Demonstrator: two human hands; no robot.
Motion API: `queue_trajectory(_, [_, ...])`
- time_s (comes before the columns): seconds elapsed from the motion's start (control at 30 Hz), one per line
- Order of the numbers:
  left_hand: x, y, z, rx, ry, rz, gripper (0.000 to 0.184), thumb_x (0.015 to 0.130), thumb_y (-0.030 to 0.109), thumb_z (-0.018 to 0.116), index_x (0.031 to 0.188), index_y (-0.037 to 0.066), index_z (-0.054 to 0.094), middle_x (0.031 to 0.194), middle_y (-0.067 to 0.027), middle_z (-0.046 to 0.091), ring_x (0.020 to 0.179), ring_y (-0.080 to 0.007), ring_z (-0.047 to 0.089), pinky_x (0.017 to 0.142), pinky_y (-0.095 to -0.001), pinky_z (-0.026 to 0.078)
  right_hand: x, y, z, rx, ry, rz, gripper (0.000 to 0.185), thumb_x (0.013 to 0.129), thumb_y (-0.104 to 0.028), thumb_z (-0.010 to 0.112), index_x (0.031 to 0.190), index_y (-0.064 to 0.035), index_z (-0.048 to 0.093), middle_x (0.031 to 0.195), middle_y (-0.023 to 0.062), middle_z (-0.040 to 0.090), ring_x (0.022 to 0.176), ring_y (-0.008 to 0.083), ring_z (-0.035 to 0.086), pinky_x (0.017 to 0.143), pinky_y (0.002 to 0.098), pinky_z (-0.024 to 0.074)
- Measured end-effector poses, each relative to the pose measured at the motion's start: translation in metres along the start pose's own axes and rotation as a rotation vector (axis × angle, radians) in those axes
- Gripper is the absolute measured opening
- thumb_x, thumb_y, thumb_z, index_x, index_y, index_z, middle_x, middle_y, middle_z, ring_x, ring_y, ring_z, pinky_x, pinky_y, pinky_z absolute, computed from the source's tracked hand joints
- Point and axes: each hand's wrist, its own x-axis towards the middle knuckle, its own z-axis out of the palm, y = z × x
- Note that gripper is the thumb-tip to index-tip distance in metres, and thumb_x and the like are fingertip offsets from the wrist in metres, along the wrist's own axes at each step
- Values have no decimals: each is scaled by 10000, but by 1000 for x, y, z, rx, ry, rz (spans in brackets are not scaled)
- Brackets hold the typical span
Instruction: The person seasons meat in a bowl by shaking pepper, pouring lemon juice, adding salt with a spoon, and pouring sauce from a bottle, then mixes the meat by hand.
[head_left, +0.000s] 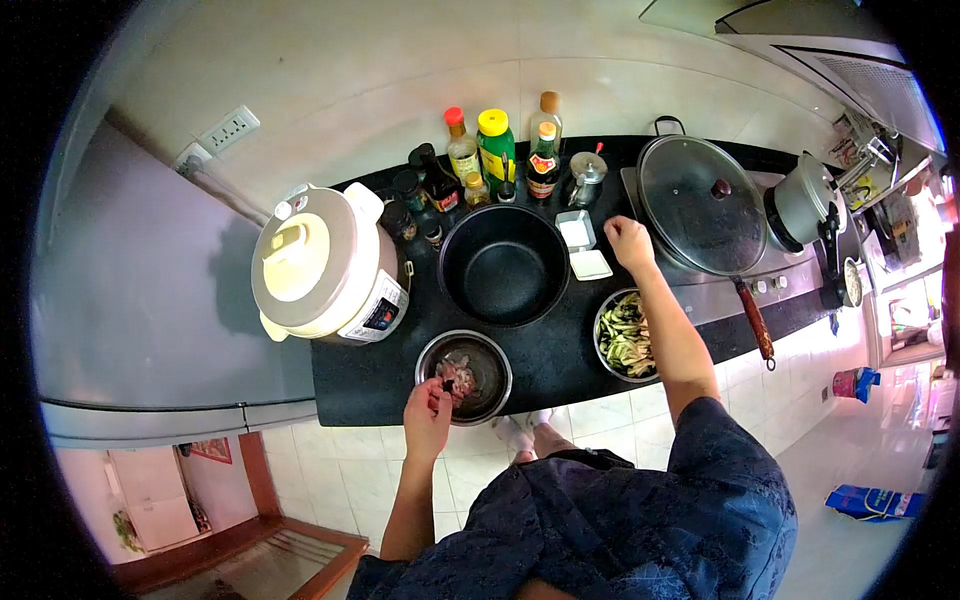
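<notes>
My left hand (428,410) is at the near left rim of a metal bowl (505,372) that holds raw sliced meat (458,380). Its fingers are closed, and a small dark thing (448,386) shows at the fingertips, too small to name. My right hand (628,242) is closed just right of a small white box (576,231) with its lid (591,265) flipped open. Whatever is between those fingers, if anything, is hidden. Below the right forearm stands a bowl of cut vegetables (624,338), partly covered by the arm.
An empty black pot (503,265) stands mid-counter. A rice cooker (325,265) is at left, with sauce bottles (497,150) and small jars along the wall. At right, a lidded pan (703,205) sits on the stove, its handle (755,322) jutting over the edge. Beyond is a pressure cooker (803,205).
</notes>
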Motion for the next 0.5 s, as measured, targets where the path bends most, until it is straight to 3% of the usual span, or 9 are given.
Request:
queue_trajectory(0.1, [0, -10, 4, -9, 7, 6, 253, 938, 100, 666, 1163, -13, 638, 881, -77, 635, 698, -158, 579, 645, -308, 497, 17, -24, -2, -105, -41, -123, 260, 921, -217, 657, 1101, -42, 722, 927, 195, 738, 894, 377, 716, 802, 466, 559])
queue_trajectory(0.13, [1, -13, 5, -11, 13, 21, 255, 935, 100, 669, 1162, -12, 637, 880, -77, 635, 697, -158, 577, 646, -307, 496, 22, -32, -3, -139, -93, -93, 310, 916, -233, 660, 1178, -72, 702, 1049, 196, 732, 969, 376, 705, 861, 482, 553])
queue_trajectory(0.23, [2, -10, 7, -8, 13, 24, 261, 926, 97, 678, 1160, -10, 635, 883, -75, 635, 695, -157, 570, 650, -305, 495, 30, -40, 4, -254, -165, -176, 297, 937, -262, 625, 1171, -98, 707, 1077, 197, 726, 1001, 381, 696, 882, 497, 555])
queue_trajectory(0.27, [2, -7, 7, -6, 13, 18, 263, 923, 97, 680, 1159, -9, 634, 886, -74, 636, 695, -157, 567, 651, -304, 494, 34, -42, 3, -343, -264, -185, 247, 937, -248, 621, 1104, -87, 706, 1041, 176, 725, 992, 377, 693, 874, 496, 558])
queue_trajectory(0.37, [4, -6, 7, -22, 25, 21, 261, 921, 98, 684, 1154, -6, 633, 884, -70, 634, 694, -157, 561, 646, -305, 491, 37, -35, 10, -389, -262, -262, 215, 921, -236, 638, 1046, -70, 694, 956, 162, 716, 961, 372, 694, 864, 497, 559])
queue_trajectory(0.5, [5, -11, 8, -3, 44, 21, 260, 922, 100, 685, 1153, -6, 629, 873, -67, 632, 692, -158, 560, 643, -308, 491, 38, -27, 11, -241, -224, -267, 224, 889, -237, 676, 1028, -63, 698, 902, 160, 709, 930, 361, 700, 836, 486, 554])
